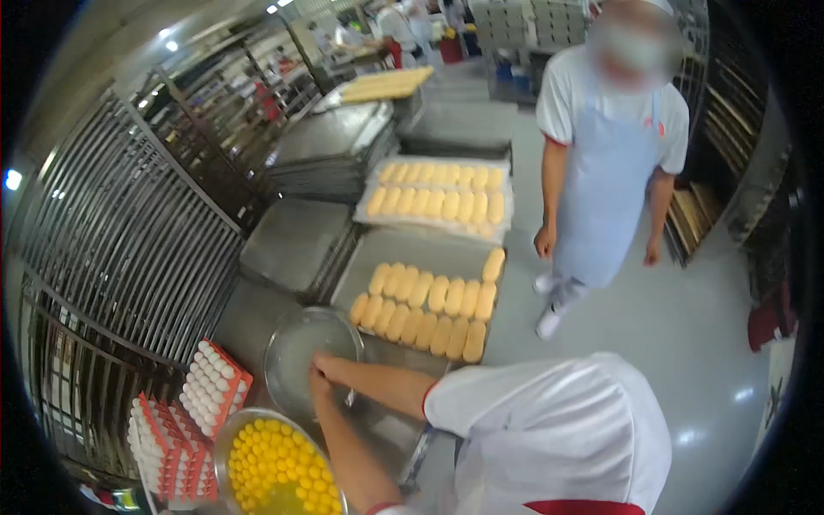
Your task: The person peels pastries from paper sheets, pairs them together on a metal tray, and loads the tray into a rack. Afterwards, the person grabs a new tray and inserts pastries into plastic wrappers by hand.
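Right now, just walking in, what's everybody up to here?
The person's left hand and right hand are close together over a metal bowl; whether they hold anything is unclear. Beside it, a second bowl holds yolks, near white eggs in red trays. Rolls lie in rows on a metal tray. An aproned co-worker stands nearby.

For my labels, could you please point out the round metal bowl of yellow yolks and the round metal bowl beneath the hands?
Yolk bowl (221,453), head view: left rim.
Other metal bowl (280,350), head view: left wall.

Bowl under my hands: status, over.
Left hand, right hand: together over bowl, grip unclear. Yolk bowl alongside. Nothing visibly blocking.
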Available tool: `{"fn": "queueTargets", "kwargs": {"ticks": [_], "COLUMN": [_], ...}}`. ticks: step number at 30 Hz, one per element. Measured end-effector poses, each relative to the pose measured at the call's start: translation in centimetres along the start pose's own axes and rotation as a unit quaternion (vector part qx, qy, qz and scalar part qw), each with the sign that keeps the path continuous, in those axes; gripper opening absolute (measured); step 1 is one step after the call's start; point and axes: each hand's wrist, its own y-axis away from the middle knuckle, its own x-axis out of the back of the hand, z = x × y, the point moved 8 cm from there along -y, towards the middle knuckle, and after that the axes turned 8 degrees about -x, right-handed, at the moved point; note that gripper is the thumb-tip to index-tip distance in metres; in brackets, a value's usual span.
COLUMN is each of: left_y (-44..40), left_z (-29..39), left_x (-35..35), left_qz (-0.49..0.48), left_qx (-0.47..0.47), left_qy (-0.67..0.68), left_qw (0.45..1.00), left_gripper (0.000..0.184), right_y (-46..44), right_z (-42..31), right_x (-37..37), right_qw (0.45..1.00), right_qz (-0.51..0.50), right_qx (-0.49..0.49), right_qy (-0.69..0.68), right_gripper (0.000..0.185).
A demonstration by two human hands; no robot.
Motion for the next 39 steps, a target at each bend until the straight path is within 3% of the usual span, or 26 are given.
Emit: {"fn": "queueTargets", "kwargs": {"ticks": [1, 4, 6, 11, 14, 15, 16, 17, 18, 19, 21, 22, 24, 25, 27, 29, 31, 34, 36, 37, 38, 39], "left_y": [-0.8, 4.4, 7.9, 7.9, 9.3, 9.2, 9.4, 8.9, 9.3, 9.7, 9.2, 9.0, 8.6, 8.5, 7.8, 7.3, 6.1, 6.4, 6.7, 4.6, 5.2, 5.9], "left_z": [1.6, 5.8, 10.5, 6.8, 6.2, 8.3, 10.4, 8.1, 7.3, 7.8, 7.8, 7.1, 3.4, 2.8, 1.2, -0.3, -0.2, 0.9, 2.6, 1.5, 2.0, 2.7], "left_x": [-0.5, -1.0, -3.6, -2.4, -2.5, -2.5, -2.5, -0.5, 0.2, 0.1, -0.2, -0.2, 0.1, 0.3, -0.4, -0.3, -1.1, -1.2, -2.2, -2.4, -2.7, -3.1], "left_qz": [0.006, -0.081, -0.022, -0.061, -0.058, -0.025, 0.01, 0.018, 0.094, 0.082, 0.073, 0.091, 0.184, 0.2, 0.213, 0.228, 0.17, 0.174, 0.251, 0.21, 0.22, 0.23], "left_qx": [-0.016, -0.042, 0.118, 0.169, 0.166, 0.108, 0.05, 0.161, 0.12, 0.095, 0.087, 0.087, 0.183, 0.175, 0.199, 0.208, 0.131, 0.118, 0.083, 0.03, 0.036, 0.043], "left_qy": [0.013, -0.137, -0.242, -0.239, -0.192, -0.219, -0.251, -0.172, 0.003, 0.078, 0.287, 0.293, 0.405, 0.409, 0.38, 0.36, 0.386, 0.415, 0.469, 0.401, 0.42, 0.438], "left_qw": [1.0, 0.986, 0.963, 0.954, 0.966, 0.969, 0.967, 0.972, 0.988, 0.989, 0.951, 0.948, 0.877, 0.873, 0.878, 0.881, 0.897, 0.885, 0.842, 0.891, 0.88, 0.868], "left_gripper": [0.041, 0.043, 0.053, 0.054, 0.051, 0.047, 0.046, 0.059, 0.067, 0.08, 0.091, 0.091, 0.096, 0.096, 0.094, 0.094, 0.092, 0.09, 0.086, 0.085, 0.085, 0.086], "right_y": [-0.3, -0.5, -0.8, -1.8, -4.3, -2.8, -5.0, -4.6, -3.8, -5.2, -5.6, -7.8, -10.2, -8.0, -1.4, -1.0, -1.8, -7.6, -12.1, -11.5, -10.6, -11.7], "right_z": [0.3, 1.2, 1.7, 2.9, 3.0, 0.6, 0.7, 1.1, 1.3, 2.6, 4.3, 7.4, 12.3, 10.5, 5.2, 4.2, 4.1, 7.1, 10.2, 10.0, 10.6, 11.0], "right_x": [0.0, -0.6, -0.7, 0.6, 3.4, 5.1, 3.8, 2.8, 2.2, 0.5, 0.8, -0.6, -2.4, -2.0, -0.2, -1.2, -3.0, -6.2, -7.7, -7.5, -7.5, -9.0], "right_qw": [0.999, 0.99, 0.98, 0.947, 0.939, 0.978, 0.991, 0.978, 0.914, 0.936, 0.92, 0.911, 0.8, 0.805, 0.742, 0.731, 0.717, 0.766, 0.845, 0.831, 0.809, 0.791], "right_qz": [0.006, 0.018, 0.035, 0.122, 0.224, 0.141, 0.122, -0.054, -0.227, -0.261, -0.181, -0.146, -0.09, -0.106, -0.16, -0.207, -0.246, -0.241, -0.227, -0.249, -0.278, -0.322], "right_qx": [-0.013, -0.053, -0.075, -0.113, -0.088, -0.016, 0.045, 0.086, 0.104, 0.007, -0.133, -0.191, -0.295, -0.294, -0.282, -0.255, -0.232, -0.206, -0.1, -0.026, 0.04, -0.042], "right_qy": [-0.036, -0.13, -0.182, -0.275, -0.247, -0.156, -0.043, -0.182, -0.319, -0.236, -0.32, -0.335, -0.514, -0.504, -0.587, -0.599, -0.61, -0.56, -0.475, -0.496, -0.517, -0.52], "right_gripper": [0.022, 0.022, 0.022, 0.023, 0.023, 0.021, 0.02, 0.017, 0.016, 0.015, 0.02, 0.023, 0.032, 0.032, 0.037, 0.034, 0.031, 0.026, 0.02, 0.019, 0.018, 0.018]}}
